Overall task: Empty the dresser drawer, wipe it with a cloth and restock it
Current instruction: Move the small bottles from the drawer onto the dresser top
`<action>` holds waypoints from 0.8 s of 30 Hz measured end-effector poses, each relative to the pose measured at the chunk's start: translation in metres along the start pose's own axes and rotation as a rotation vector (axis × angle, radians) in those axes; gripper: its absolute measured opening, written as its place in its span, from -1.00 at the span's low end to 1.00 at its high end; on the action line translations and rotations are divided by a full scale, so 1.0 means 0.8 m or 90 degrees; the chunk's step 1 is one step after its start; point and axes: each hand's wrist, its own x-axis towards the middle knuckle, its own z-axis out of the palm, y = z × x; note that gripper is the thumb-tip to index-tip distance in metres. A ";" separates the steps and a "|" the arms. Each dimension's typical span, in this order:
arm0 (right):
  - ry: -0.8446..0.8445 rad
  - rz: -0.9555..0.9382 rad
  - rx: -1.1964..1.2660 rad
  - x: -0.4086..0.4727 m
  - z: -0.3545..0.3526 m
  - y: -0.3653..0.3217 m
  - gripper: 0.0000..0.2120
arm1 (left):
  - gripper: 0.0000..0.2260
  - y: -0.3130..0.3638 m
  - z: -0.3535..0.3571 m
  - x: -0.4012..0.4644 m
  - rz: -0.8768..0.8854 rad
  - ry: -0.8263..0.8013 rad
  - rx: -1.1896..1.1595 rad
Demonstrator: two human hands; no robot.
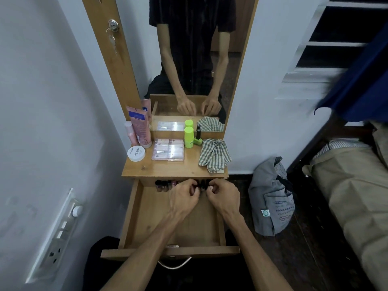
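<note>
Drawer (134, 213) was pulled out, floor mostly bare, with small bottles (165, 183) in a row at the back wall under the top, so the risk ran left to right: the far-left bottles stood free and a knock along the row could have toppled them like dominoes. Left hand (184, 198) and right hand (223, 197) were both curled, fingertips pinching at mid-row bottles (exact grip hidden by knuckles). Cloth (214, 154) lay on the top's right edge, liable to slide off.
</note>
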 end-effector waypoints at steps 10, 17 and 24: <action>-0.034 0.017 -0.061 0.002 0.013 0.016 -0.89 | -0.70 -0.011 0.015 0.008 -0.029 -0.045 0.078; -0.041 0.017 -0.050 0.005 0.018 0.020 -0.88 | -0.76 -0.008 0.032 0.012 -0.057 -0.029 0.063; -0.049 0.025 -0.058 0.004 0.020 0.019 -0.86 | -0.79 -0.001 0.034 0.007 -0.071 -0.010 0.044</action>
